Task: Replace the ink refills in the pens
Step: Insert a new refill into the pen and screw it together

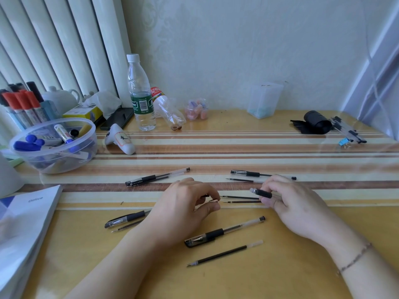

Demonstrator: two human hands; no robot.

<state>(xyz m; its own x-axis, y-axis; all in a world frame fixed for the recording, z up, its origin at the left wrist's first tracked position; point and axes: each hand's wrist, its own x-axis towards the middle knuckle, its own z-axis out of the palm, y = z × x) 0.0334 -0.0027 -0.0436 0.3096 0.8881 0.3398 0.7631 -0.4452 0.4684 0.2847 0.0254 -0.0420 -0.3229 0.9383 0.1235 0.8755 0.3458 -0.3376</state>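
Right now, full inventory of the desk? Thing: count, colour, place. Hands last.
capped gel pens: four, clear with black grips, mid-desk
loose ink refills: at least five, black, beside the pens
clear plastic bowl of markers: one, blue markers, left
clear water bottle: one, green label, back
white booklet: one, left edge
black roll: one, back right
left hand: pinches a small pen tip
right hand: holds an open pen barrel
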